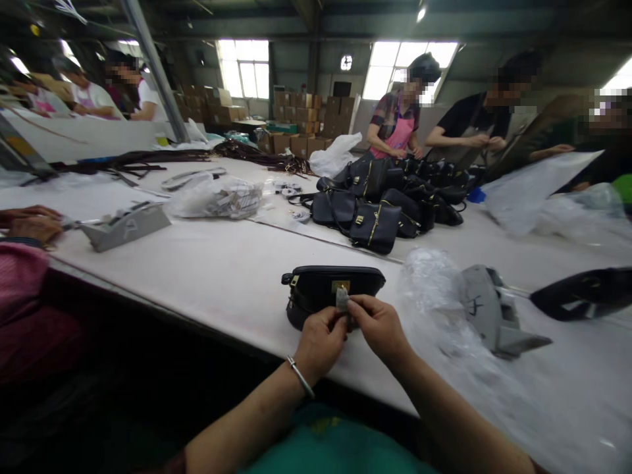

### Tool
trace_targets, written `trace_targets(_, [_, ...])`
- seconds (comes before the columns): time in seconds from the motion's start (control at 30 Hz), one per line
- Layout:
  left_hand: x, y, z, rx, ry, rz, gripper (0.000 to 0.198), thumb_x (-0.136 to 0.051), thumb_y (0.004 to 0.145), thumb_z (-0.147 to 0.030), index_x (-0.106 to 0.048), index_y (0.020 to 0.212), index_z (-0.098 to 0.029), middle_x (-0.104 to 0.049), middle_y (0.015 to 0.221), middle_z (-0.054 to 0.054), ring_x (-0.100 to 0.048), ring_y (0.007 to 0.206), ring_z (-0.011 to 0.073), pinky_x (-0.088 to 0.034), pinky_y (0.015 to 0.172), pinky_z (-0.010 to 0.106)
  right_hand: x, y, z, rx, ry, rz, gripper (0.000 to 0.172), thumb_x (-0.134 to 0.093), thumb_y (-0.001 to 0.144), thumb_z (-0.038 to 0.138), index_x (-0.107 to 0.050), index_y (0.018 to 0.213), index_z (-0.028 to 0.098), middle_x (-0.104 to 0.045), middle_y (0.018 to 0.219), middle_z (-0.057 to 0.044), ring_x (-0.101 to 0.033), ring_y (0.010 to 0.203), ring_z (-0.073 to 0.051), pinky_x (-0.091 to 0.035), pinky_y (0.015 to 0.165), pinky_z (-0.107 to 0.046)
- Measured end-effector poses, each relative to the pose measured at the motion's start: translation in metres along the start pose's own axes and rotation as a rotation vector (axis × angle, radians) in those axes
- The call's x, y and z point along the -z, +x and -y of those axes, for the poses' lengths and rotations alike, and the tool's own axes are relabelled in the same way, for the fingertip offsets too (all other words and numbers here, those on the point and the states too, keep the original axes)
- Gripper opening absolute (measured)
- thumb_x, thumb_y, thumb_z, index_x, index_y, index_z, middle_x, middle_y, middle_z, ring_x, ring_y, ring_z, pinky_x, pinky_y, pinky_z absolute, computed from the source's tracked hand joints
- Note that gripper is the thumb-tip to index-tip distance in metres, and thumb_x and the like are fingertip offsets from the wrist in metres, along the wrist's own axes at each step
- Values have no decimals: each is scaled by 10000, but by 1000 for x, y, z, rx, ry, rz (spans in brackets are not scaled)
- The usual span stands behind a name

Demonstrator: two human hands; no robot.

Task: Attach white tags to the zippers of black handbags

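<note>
L hand (320,339) & R hand (382,329): fingers of both pinched on small grey piece (342,299) in front of blk bag (316,282), which sits on worktop (222,283) nr edge; more blk bags (376,226) piled beyond, grey tape dispenser (486,309) to R

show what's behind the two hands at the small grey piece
Behind the left hand and right hand is a black bag; its gold plate shows just above the grey piece. The hands cover part of the bag's lower front, so that is hidden.
</note>
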State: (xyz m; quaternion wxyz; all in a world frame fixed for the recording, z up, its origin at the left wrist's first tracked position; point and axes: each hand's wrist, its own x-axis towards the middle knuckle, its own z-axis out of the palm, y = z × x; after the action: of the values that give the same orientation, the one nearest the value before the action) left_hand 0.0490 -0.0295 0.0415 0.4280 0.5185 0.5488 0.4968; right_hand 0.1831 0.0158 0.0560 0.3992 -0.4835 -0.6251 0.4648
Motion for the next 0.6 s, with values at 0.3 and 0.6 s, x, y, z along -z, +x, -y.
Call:
trace_targets(0.3, [81,-11,-28,-437,371,-502,150,-663,816,-274,-719,946,-227,-685,830,54,-629,788,198,-526,792,328,12,-26,-32,24,-161,-94,295,-606,850,449,-731,972,211,-713,791,-59,-651,749,-248,-511,713,-371])
trace_targets(0.6, [101,30,-48,-567,512,-286,303,-621,861,-399,-696,1113,-250,-686,1118,72,-645,1024,255,-553,906,418,8,-33,-20,101,-136,-120,194,-566,833,331,-733,802,238,-681,677,-35,-628,655,-210,-496,628,-331])
